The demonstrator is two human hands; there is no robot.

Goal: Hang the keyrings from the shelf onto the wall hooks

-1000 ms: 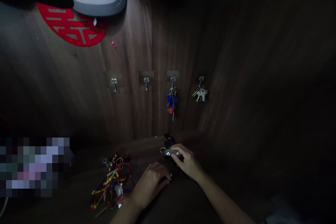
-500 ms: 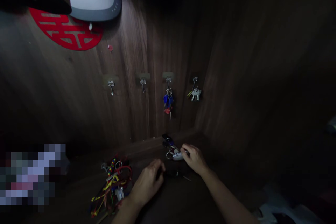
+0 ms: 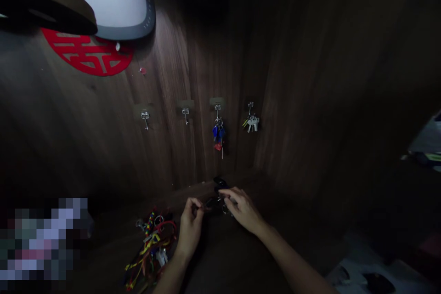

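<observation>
My left hand [image 3: 191, 223] is closed in a pinch, with a small dark key [image 3: 208, 203] between thumb and fingertips; its outline is faint. My right hand [image 3: 242, 207] reaches over a small heap of dark and metal keys [image 3: 225, 209], index finger stretched out and thumb apart from it, touching or just above the heap. Part of that heap is hidden under the fingers. A black fob-like piece [image 3: 219, 181] lies just behind them. Left of my left hand lies a tangle of keys and colourful cords [image 3: 151, 248], yellow, red and beaded.
On the wood panel, two bare hooks [image 3: 145, 121] hang left of a hook with blue-tagged keys [image 3: 218, 132] and one with silver keys [image 3: 253, 123]. Caps [image 3: 113, 14] and a red paper cutout [image 3: 99, 59] are at upper left. A pale, blurred item [image 3: 365, 275] lies lower right.
My left hand has moved up and left and now pinches the dark key that lay beside it. My right hand has shifted left over the heap, its fingers stretched out and off the silver piece.
</observation>
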